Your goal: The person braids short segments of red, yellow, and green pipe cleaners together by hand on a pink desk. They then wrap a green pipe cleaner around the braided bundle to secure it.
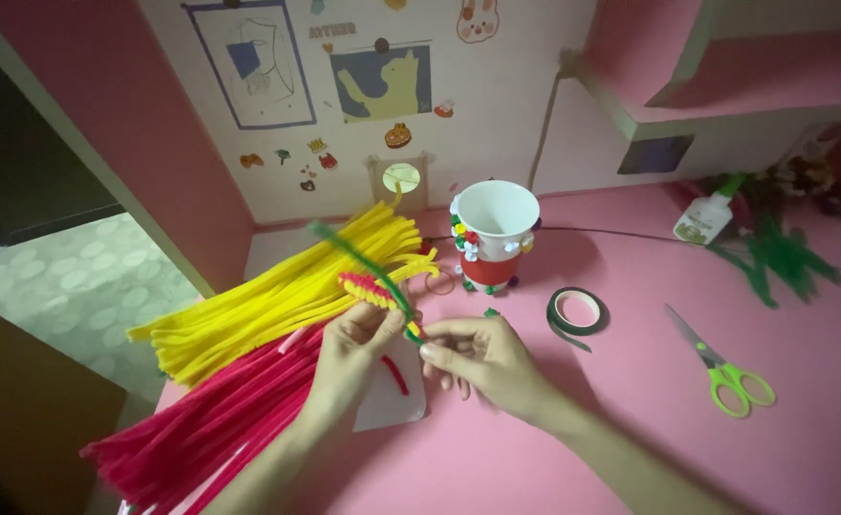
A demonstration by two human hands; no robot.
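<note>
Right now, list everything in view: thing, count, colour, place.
yellow pipe cleaners: a bundle, yellow, left on the desk
red pipe cleaners: a bundle, red-pink, front left
twisted piece: one, green stem with red and yellow coil, between both hands
paper cup: one, white with red band and small decorations, centre back
tape roll: one, dark green, right of cup
scissors: one, green handles, right
glue bottle: one, white, back right
white card: one, under the hands
left hand: pinching the piece
right hand: pinching its lower end
</note>
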